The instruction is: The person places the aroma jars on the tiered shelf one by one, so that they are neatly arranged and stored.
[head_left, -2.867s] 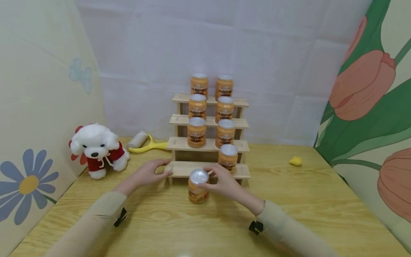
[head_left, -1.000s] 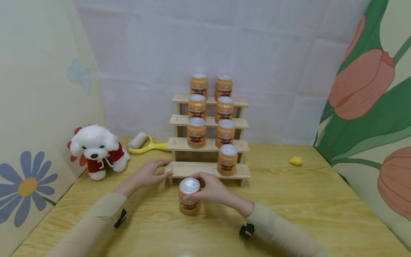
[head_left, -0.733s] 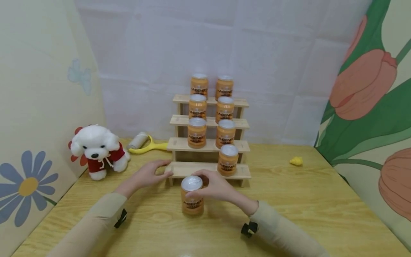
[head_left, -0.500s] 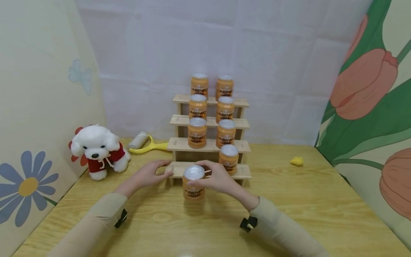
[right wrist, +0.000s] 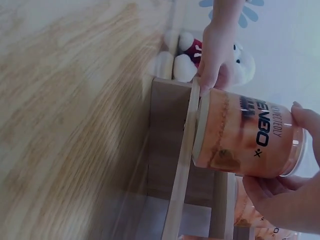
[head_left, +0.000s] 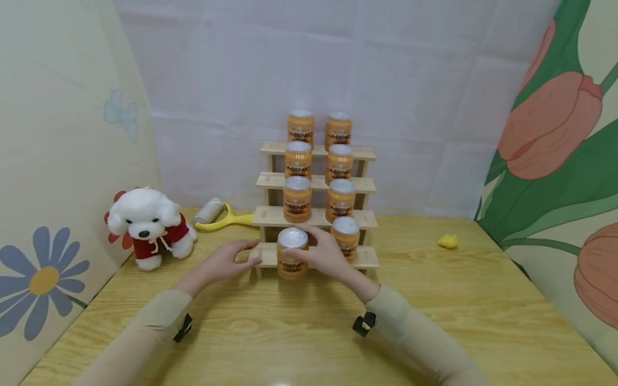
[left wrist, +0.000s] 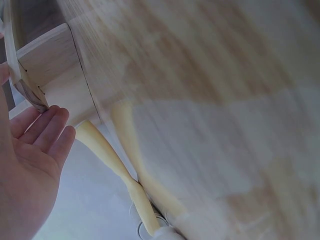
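My right hand (head_left: 325, 252) grips an orange can (head_left: 292, 260) with a silver top, thumb on the near side. In the right wrist view the can (right wrist: 250, 135) is upright relative to the stand, its base at the lowest board's front edge; whether it touches is unclear. My left hand (head_left: 219, 266) holds the left end of the lowest board of a wooden step stand (head_left: 267, 215), fingertips on the board's end in the left wrist view. Another orange can (head_left: 346, 238) stands on the right of that board, partly behind my right hand. Matching cans (head_left: 296, 199) stand in pairs on the higher steps.
Left of the stand lies a yellow-handled lint roller (head_left: 229, 219), by a white plush dog (head_left: 147, 225) in red. A small yellow object (head_left: 448, 242) sits at the right of the wooden table (head_left: 270, 343). A white cloth hangs behind the stand.
My right hand has turned the can so its label faces front, then raised it off the table and moved it back to the lowest step. My left hand has stayed in place.
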A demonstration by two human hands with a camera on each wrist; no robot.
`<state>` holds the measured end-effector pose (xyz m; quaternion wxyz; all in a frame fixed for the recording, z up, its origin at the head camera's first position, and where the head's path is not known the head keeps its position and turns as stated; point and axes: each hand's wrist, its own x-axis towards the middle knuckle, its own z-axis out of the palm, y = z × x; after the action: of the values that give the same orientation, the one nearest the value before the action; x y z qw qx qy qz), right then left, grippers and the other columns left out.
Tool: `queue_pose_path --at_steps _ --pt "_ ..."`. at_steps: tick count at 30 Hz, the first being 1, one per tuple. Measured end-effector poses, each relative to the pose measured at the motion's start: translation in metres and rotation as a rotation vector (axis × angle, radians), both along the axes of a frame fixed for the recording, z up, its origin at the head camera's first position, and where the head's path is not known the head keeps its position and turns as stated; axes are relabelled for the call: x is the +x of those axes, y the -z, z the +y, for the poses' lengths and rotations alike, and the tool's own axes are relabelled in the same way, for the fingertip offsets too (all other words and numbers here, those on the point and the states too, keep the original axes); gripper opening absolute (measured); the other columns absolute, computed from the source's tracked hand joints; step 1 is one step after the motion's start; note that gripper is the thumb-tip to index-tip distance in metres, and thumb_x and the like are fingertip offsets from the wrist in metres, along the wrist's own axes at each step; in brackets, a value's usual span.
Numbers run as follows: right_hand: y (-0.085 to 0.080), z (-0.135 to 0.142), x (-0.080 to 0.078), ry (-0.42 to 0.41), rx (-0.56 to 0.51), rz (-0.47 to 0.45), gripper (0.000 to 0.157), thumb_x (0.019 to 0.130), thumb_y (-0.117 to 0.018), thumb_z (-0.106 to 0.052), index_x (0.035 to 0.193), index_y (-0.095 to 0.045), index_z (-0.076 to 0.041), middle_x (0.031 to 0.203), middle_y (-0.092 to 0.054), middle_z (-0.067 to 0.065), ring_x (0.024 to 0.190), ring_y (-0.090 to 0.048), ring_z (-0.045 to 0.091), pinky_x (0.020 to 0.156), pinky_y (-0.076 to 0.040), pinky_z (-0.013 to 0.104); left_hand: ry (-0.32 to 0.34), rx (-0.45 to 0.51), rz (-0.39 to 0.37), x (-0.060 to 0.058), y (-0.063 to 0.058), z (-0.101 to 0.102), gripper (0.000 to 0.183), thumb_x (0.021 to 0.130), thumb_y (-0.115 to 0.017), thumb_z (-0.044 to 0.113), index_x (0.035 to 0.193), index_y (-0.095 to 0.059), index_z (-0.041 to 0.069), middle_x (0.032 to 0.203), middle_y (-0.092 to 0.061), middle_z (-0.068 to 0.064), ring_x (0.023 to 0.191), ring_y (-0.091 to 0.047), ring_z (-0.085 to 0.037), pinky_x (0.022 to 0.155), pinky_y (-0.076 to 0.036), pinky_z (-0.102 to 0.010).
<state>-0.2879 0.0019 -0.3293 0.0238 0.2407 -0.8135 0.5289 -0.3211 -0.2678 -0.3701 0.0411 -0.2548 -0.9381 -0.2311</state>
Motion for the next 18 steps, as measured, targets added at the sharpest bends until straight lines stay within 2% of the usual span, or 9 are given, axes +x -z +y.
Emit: queue_pose_path --at_steps 8,13,18 --pt "0.004 -0.001 -0.013 0.024 -0.026 0.035 0.059 0.080 -0.075 -0.030 0.129 -0.050 -0.010 0.116 -0.058 0.006 0.098 -0.060 0.016 0.080 -0.053 0.028 -0.002 0.004 -0.019 -0.002 0.000 0.000 0.066 0.091 -0.056 0.048 0.135 -0.048 0.000 0.134 -0.052 -0.020 0.122 -0.049 -0.038 0.103 -0.039 -0.053" --pt "0.005 -0.001 -0.017 0.069 0.050 0.079 0.062 0.082 -0.072 -0.032 0.134 -0.048 -0.007 0.118 -0.057 0.009 0.098 -0.060 0.017 0.078 -0.052 0.028 0.005 0.000 -0.017 -0.002 0.001 0.000 0.066 0.091 -0.056 0.048 0.135 -0.048 -0.001 0.134 -0.052 -0.021 0.122 -0.049 -0.039 0.103 -0.039 -0.054" --pt "0.002 0.000 -0.017 0.091 0.082 0.086 0.068 0.085 -0.070 -0.032 0.139 -0.041 -0.004 0.126 -0.053 0.013 0.105 -0.058 0.022 0.084 -0.052 0.034 0.007 0.008 -0.012 -0.002 0.001 0.000 0.065 0.091 -0.056 0.047 0.135 -0.048 -0.001 0.134 -0.052 -0.020 0.123 -0.049 -0.039 0.103 -0.039 -0.053"
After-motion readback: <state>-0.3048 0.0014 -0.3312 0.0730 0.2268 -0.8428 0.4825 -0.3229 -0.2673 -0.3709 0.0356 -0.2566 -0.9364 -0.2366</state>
